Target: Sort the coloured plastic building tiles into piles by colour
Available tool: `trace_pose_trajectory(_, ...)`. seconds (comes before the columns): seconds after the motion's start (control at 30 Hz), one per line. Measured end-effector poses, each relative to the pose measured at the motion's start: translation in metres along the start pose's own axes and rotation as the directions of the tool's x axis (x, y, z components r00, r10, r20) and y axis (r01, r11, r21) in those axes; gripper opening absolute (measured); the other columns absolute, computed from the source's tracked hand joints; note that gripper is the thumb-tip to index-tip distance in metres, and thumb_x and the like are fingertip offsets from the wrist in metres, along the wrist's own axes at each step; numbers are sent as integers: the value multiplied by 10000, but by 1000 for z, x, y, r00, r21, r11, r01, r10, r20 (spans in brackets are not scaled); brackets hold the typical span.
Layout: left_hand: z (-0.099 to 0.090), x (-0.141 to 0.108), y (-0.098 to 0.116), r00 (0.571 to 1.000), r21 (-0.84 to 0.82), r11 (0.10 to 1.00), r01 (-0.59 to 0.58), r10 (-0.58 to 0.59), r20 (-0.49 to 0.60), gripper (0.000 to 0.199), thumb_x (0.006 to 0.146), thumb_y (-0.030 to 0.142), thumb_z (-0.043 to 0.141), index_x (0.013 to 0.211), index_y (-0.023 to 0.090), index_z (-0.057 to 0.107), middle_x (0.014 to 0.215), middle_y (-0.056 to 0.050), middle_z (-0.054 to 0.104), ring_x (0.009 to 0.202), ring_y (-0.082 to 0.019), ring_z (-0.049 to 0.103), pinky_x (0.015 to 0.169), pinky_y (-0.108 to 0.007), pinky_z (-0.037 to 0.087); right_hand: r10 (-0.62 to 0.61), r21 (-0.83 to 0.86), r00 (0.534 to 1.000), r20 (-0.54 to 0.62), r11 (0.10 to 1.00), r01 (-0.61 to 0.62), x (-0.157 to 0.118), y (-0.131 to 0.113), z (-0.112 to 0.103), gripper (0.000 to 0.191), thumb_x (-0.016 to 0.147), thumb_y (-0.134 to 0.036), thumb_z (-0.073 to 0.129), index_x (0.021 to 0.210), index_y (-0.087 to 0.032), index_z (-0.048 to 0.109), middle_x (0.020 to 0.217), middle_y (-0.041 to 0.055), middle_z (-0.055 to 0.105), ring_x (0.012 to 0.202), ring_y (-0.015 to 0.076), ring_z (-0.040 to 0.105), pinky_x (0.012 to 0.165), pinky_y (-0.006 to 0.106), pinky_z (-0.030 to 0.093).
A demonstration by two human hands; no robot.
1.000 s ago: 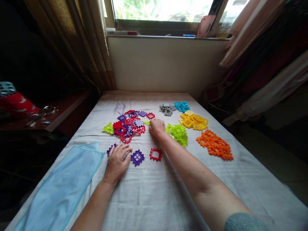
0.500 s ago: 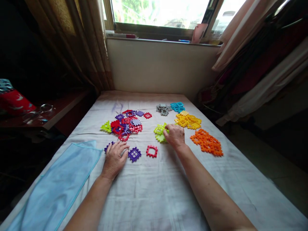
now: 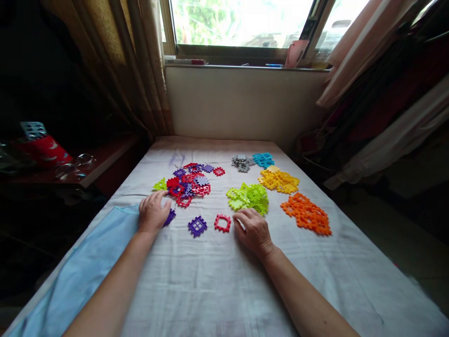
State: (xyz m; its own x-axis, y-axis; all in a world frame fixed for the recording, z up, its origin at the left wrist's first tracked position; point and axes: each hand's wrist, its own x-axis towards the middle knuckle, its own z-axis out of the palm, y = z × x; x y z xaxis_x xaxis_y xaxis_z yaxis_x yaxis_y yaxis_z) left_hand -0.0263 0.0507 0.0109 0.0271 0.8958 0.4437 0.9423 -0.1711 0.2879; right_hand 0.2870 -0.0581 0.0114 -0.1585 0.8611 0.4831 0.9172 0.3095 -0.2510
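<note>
Two hands [image 3: 153, 210] flank a purple square [image 3: 197, 226] and red frame [image 3: 222, 229].

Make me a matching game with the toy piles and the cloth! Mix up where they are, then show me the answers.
Things:
1. Lime pile
2. Blue pile
3. Orange pile
4. Blue cloth

Places:
A. Along the left edge of the sheet
B. Nearest the right hand
C. Farthest right of the piles
D. Beside the grey pile

Pairs: 1-B, 2-D, 3-C, 4-A
</note>
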Motion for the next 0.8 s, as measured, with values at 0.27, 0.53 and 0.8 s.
trace_pose_trajectory(0.27, 4, 66, -44, 947, 244, 969, 46, -120, 297, 541, 798, 303, 484, 1326, 214, 562, 1472, -140, 508, 1335, -320, 477, 1085, -477, 358, -58, 125, 996, 62, 991, 50, -1, -9, 7, 195, 922, -202, 512, 864, -211, 698, 908, 61, 701, 847, 186, 599, 797, 290, 457)
trace_pose_trajectory(0.53, -4, 90, -45, 889, 241, 967, -79, -41, 457, 426, 750, 268, 519, 1142, 241, 685, 1321, -96, 653, 1242, -320, 568, 1098, -501, 318, -6, 177, 996, 85, 984, -9, -2, -5, 10, 184, 911, -195, 524, 882, -214, 705, 916, 59, 704, 864, 187, 618, 792, 286, 466)
trace_pose_trajectory(0.8, -17, 69, -41, 858, 204, 970, -131, 8, 514, 353, 795, 352, 522, 1066, 249, 723, 1165, -80, 724, 1088, -299, 654, 916, -360, 462, -31, 226, 999, -17, 973, 34, -4, 1, 18, 136, 885, -184, 571, 848, -215, 698, 858, 49, 695, 808, 178, 621, 734, 266, 455)
